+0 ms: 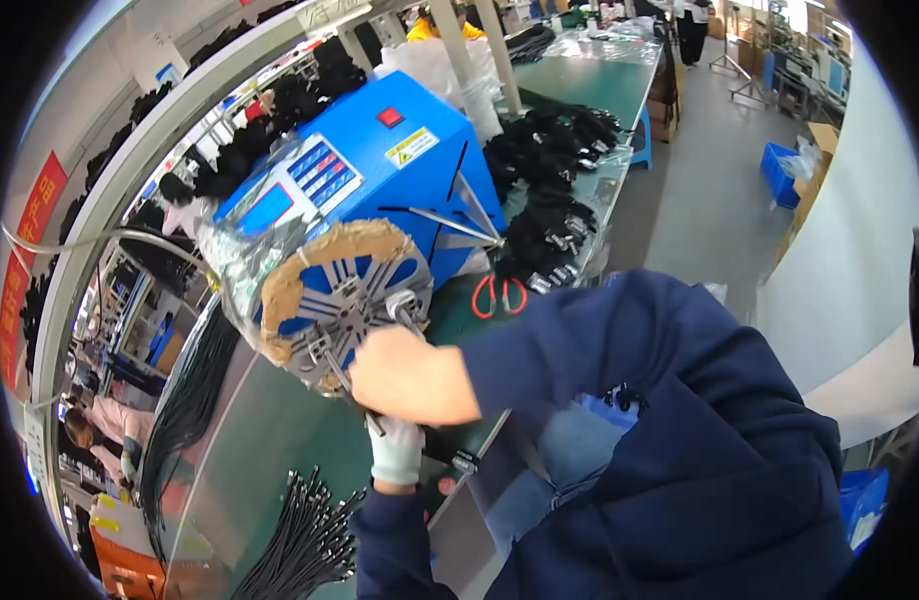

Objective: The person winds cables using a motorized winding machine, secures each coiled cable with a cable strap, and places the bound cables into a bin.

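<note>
In the head view my bare right hand (412,376) is curled in front of a metal spoked wheel (352,305). Its fingers are closed, and what they hold is hidden. Just below it, my left hand (396,452) wears a white glove; its fingers are mostly covered by the right hand. A thin dark piece shows between the two hands, too small to name. Tan tape (280,292) covers part of the wheel's rim, and metal prongs stand out from its face. Behind the wheel sits a blue machine (380,130) with a button panel (325,172) and a red switch (390,117).
Red-handled scissors (498,298) lie right of the wheel on the green table (280,440). Black cables with metal ends (305,535) lie near the front, and black cable bundles (550,230) sit beyond the scissors. Long black cables (190,400) hang at left. Other people work farther off.
</note>
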`<state>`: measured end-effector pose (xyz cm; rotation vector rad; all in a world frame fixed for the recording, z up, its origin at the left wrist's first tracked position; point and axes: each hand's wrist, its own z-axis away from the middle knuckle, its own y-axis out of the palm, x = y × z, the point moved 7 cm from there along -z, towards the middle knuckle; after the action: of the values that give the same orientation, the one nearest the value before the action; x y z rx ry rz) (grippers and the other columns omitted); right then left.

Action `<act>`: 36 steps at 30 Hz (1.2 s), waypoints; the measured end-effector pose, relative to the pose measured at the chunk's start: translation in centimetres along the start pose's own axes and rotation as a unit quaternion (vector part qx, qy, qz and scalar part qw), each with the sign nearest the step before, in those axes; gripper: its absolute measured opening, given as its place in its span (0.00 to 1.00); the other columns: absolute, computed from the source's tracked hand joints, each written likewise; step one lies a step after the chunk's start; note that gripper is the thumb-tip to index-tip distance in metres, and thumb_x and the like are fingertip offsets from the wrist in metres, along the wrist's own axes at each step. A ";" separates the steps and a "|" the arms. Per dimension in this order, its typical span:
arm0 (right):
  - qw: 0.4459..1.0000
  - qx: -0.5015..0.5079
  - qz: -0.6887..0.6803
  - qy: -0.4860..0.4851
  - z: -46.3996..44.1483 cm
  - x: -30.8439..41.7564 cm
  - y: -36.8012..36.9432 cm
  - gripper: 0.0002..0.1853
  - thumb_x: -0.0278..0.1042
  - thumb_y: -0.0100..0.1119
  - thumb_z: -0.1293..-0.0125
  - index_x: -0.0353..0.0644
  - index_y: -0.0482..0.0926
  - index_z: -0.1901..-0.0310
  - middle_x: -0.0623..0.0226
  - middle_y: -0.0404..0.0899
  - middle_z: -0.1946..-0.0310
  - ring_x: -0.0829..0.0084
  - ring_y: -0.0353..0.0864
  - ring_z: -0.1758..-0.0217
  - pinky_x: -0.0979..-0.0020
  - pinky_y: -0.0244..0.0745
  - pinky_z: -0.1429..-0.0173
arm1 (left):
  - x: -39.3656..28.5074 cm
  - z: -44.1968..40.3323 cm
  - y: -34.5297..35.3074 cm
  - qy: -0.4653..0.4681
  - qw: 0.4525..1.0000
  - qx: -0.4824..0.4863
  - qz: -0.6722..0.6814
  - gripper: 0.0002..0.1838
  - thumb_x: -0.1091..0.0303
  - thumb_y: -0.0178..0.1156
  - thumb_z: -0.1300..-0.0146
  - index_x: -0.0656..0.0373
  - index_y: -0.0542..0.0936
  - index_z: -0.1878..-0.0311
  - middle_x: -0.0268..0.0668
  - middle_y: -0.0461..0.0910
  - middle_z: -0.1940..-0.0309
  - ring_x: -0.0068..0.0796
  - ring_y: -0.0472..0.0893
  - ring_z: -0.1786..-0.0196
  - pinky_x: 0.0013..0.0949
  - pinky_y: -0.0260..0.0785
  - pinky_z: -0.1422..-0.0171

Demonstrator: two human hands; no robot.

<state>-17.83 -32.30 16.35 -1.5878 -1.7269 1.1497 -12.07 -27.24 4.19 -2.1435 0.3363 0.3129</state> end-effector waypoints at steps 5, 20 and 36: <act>0.994 -0.025 -0.108 0.010 5.3 2.0 -5.8 0.08 0.33 0.59 0.48 0.38 0.75 0.70 0.62 0.75 0.82 0.64 0.80 0.76 0.67 0.70 0.76 | -6.0 0.5 -3.1 -0.156 0.948 -0.013 0.278 0.26 0.77 0.67 0.48 0.66 0.74 0.45 0.45 0.74 0.44 0.40 0.79 0.47 0.36 0.71 0.43; 0.935 -0.099 -0.308 0.147 13.2 -0.3 -10.0 0.24 0.55 0.56 0.36 0.40 0.76 0.52 0.67 0.78 0.70 0.66 0.80 0.73 0.71 0.72 0.75 | -14.4 0.8 1.1 -0.295 0.712 0.166 0.615 0.20 0.52 0.66 0.42 0.59 0.73 0.76 0.34 0.68 0.85 0.20 0.64 0.86 0.22 0.52 0.83; 0.941 -0.081 -0.326 0.050 17.1 0.1 -5.7 0.07 0.36 0.57 0.37 0.43 0.77 0.62 0.69 0.78 0.73 0.67 0.79 0.70 0.71 0.72 0.70 | -17.0 0.9 4.3 -0.368 0.576 0.157 0.713 0.16 0.58 0.64 0.41 0.57 0.70 0.72 0.28 0.57 0.88 0.18 0.56 0.87 0.22 0.47 0.85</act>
<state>-35.07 -35.92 12.54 -0.9907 -2.0867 0.5993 -29.52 -26.75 6.31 -0.7338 1.4188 1.7990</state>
